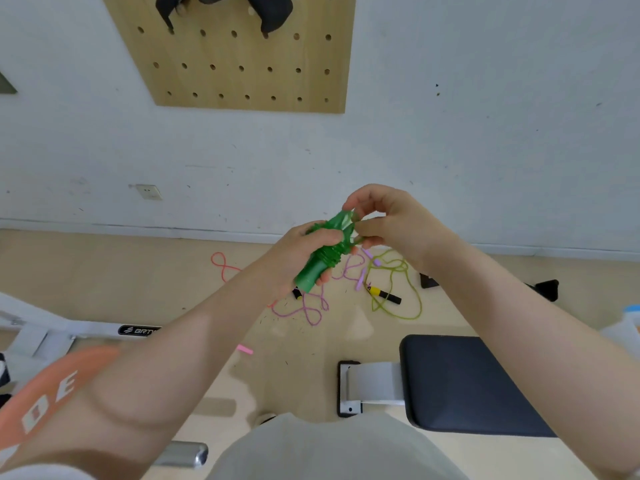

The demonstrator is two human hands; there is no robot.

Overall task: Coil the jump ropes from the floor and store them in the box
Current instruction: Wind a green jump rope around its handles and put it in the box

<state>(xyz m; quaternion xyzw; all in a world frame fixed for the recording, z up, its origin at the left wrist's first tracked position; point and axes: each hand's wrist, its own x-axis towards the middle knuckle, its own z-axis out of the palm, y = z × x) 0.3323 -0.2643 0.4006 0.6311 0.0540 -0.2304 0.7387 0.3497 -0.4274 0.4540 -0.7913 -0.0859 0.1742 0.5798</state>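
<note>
Gripping the green jump rope (322, 258), left hand (298, 258); right hand (384, 216) pinches its top.

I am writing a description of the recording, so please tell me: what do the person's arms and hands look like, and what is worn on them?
Both forearms are bare, with no long sleeves. The left hand and the right hand wear no gloves, and no rings or watch can be seen. Near the left upper arm, an orange short sleeve with pale lettering shows; the letters are blurred.
</note>
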